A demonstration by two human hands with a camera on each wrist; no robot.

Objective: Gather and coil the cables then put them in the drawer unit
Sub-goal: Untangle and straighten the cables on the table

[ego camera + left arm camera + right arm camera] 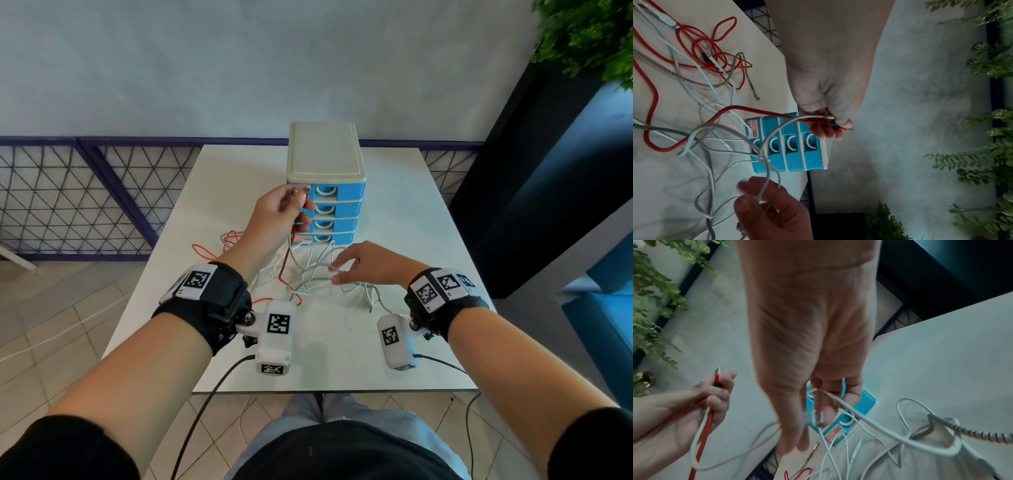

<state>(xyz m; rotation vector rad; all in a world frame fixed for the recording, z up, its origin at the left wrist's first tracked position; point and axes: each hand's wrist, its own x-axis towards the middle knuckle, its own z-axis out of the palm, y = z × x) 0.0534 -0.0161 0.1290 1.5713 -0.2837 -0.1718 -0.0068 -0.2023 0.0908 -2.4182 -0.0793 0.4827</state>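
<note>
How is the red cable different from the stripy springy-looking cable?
The red cable is plain bright red; the stripy cable is grey-and-dark banded, like a spring.
The left hand pinches the red cable's plug end up in front of the drawer unit; the stripy cable's end lies loose on the table.
Both are uncoiled and tangled with white cables that the right hand is picking at.
</note>
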